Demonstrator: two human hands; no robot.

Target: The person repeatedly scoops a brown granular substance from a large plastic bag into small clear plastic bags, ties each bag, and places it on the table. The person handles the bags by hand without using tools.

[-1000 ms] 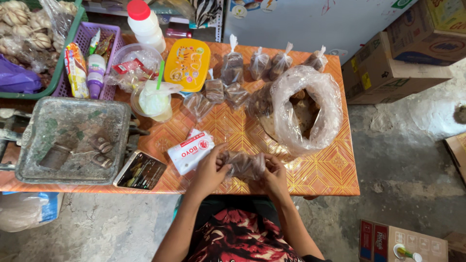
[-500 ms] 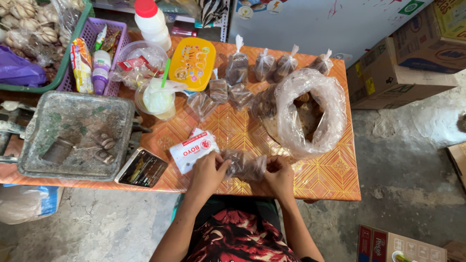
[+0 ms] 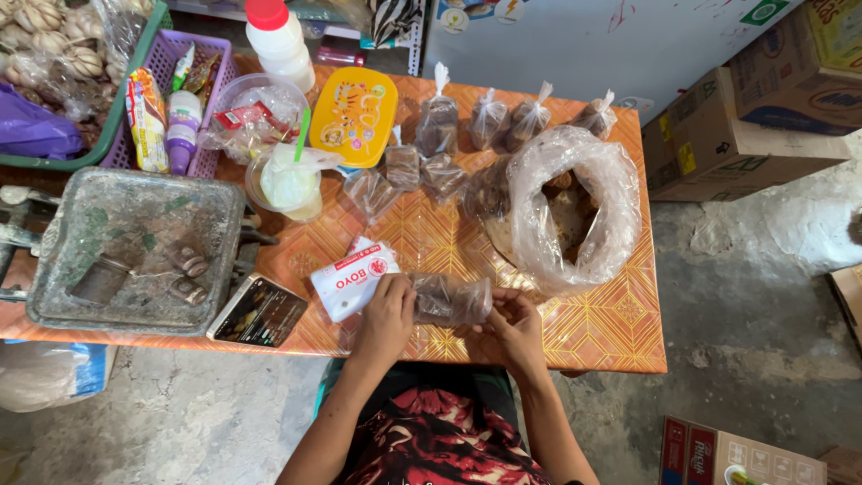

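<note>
Since half a second earlier, left hand (image 3: 384,316) had slid over the small clear bag (image 3: 451,299) of brown chunks and flattened, palm down, fingers closed over the bag's left end; right hand (image 3: 514,321) had dropped slightly toward the near edge, fingers pinching the bag's right end; both hands grasping the same bag; bag lay on its side on the orange patterned counter (image 3: 602,323), near front edge, just right of the white-and-red packet (image 3: 352,278); large open plastic bag (image 3: 566,205) of brown lumps stood behind it to the right; row of tied small bags (image 3: 489,117) at the far edge; yellow lidded box (image 3: 352,117) and drink cup (image 3: 287,184) further left; metal scale tray (image 3: 135,251) at left
</note>
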